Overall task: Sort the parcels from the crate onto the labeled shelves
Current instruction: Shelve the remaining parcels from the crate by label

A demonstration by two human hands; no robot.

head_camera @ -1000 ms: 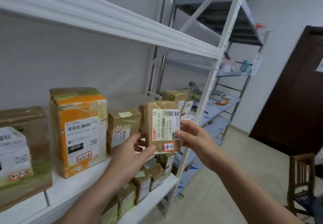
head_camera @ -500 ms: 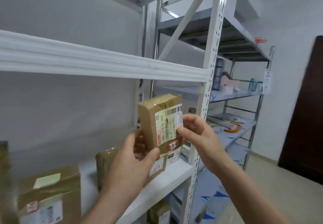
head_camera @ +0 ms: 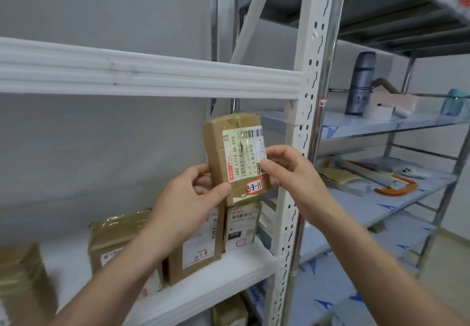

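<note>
I hold a small brown cardboard parcel [head_camera: 236,155] upright in front of the white shelf unit. It carries a white shipping label and a red-edged tag reading 3-3-11. My left hand [head_camera: 188,198] grips its lower left edge, thumb on the front. My right hand [head_camera: 290,170] pinches its right edge at the label. The parcel hangs between the upper white shelf beam [head_camera: 152,71] and the lower white shelf [head_camera: 229,272], just left of the white upright post [head_camera: 302,147].
Several taped parcels [head_camera: 198,247] stand on the lower shelf below my hands. To the right a metal rack [head_camera: 381,127] holds a grey flask [head_camera: 360,84], boxes, an orange-framed tool [head_camera: 399,186] and papers. More parcels sit on the shelf underneath.
The view has tilted upward along the shelves, and the parcel has risen with both hands toward the upper shelf level. The big orange parcel has left the view.
</note>
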